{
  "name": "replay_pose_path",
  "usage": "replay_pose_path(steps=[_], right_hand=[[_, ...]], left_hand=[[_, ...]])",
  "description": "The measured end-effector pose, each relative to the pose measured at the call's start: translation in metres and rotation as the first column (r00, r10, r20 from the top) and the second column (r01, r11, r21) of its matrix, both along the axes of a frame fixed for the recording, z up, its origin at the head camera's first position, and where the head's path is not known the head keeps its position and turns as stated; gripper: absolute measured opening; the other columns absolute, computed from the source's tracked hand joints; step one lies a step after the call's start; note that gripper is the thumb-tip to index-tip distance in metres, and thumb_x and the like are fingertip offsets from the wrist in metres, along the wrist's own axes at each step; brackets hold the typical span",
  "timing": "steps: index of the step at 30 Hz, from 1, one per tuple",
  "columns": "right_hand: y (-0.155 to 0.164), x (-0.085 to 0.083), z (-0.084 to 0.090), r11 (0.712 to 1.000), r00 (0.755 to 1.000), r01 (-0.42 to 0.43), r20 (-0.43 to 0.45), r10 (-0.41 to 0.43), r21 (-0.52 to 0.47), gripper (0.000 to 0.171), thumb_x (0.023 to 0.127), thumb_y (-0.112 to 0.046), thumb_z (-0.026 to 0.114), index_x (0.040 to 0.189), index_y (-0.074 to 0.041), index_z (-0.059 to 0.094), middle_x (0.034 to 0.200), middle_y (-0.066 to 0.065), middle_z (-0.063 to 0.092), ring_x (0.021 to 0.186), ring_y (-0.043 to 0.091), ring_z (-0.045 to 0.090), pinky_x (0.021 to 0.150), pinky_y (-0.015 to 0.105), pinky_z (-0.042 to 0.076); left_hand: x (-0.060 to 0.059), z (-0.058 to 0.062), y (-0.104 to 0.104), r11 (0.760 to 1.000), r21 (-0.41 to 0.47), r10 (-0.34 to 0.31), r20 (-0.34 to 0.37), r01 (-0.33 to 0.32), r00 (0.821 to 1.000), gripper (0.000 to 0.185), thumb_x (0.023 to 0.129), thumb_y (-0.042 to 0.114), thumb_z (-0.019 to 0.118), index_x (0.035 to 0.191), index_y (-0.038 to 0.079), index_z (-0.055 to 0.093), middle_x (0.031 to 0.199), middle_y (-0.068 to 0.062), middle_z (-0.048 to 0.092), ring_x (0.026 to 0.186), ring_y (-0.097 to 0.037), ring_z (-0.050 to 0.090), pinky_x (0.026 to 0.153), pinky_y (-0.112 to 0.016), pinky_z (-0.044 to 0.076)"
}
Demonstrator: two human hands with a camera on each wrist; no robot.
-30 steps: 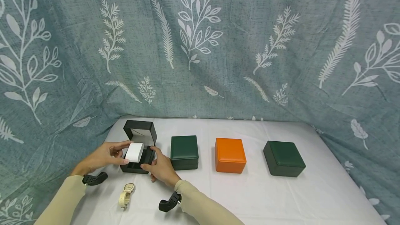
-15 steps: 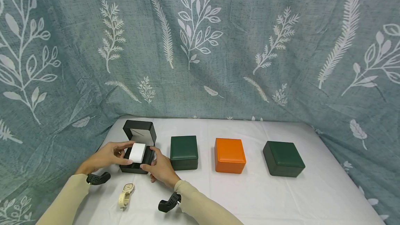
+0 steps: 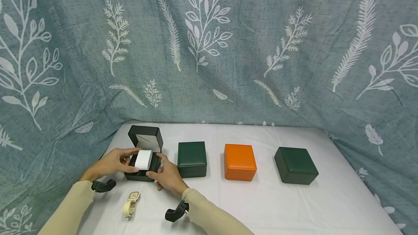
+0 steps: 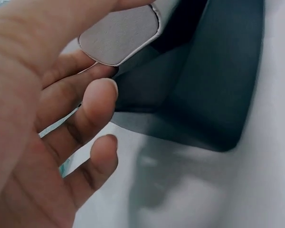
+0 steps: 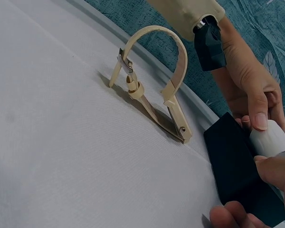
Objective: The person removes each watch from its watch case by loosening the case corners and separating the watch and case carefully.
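Observation:
An open black watch box [image 3: 146,132] stands at the left of the table, lid raised. My left hand [image 3: 112,163] pinches a white watch cushion [image 3: 143,160] between thumb and fingers, over the base of the box. In the left wrist view the end of the cushion [image 4: 121,35] shows beside the box's dark inner wall [image 4: 213,85]. At the right side of the box, my right hand [image 3: 170,175] holds the base, thumb at the front and index finger farther back. A cream wristwatch [image 3: 131,204] lies in front; its strap [image 5: 178,61] is buckled into a loop.
To the right stand a closed green box [image 3: 192,159], a closed orange box [image 3: 240,161] and another closed green box [image 3: 296,165]. A white cloth [image 3: 261,206] covers the table. Behind hangs a patterned blue-green curtain [image 3: 228,93].
The left hand has moved slightly right with the white cushion, which now sits more centrally over the box base. My right hand, the watch and the closed boxes stay in place.

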State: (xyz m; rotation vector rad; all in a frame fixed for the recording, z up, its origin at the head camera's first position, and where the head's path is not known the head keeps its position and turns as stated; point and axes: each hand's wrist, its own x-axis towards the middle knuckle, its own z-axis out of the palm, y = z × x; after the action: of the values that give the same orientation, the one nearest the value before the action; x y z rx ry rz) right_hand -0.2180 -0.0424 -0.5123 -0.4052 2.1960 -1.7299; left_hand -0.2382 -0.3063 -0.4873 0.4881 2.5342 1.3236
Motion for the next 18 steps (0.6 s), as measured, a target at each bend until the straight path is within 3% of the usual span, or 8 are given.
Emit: replay_pose_path(steps=[6, 18], right_hand=[[-0.0001, 0.0005, 0.0000, 1.000, 1.000, 0.003, -0.005, -0.003, 0.010, 0.078, 0.091, -0.021, 0.082, 0.158, -0.021, 0.040, 0.083, 0.006, 0.058, 0.043, 0.013, 0.055, 0.043, 0.028, 0.048], [-0.0006, -0.0003, -0.0009, 1.000, 1.000, 0.008, -0.016, -0.008, 0.012, 0.078, 0.090, -0.021, 0.082, 0.157, -0.021, 0.041, 0.082, 0.005, 0.059, 0.043, 0.013, 0.055, 0.042, 0.028, 0.048]], left_hand=[[0.0019, 0.0003, -0.0033, 1.000, 0.011, -0.005, 0.003, 0.005, 1.000, 0.080, 0.087, 0.026, 0.085, 0.155, 0.007, 0.047, 0.077, -0.005, 0.054, 0.065, -0.010, 0.048, 0.058, -0.028, 0.043], [-0.0016, -0.0045, -0.0050, 0.999, -0.053, -0.012, -0.037, 0.010, 0.999, 0.077, 0.086, 0.031, 0.086, 0.153, 0.014, 0.052, 0.075, -0.003, 0.054, 0.065, -0.011, 0.047, 0.057, -0.028, 0.042]])
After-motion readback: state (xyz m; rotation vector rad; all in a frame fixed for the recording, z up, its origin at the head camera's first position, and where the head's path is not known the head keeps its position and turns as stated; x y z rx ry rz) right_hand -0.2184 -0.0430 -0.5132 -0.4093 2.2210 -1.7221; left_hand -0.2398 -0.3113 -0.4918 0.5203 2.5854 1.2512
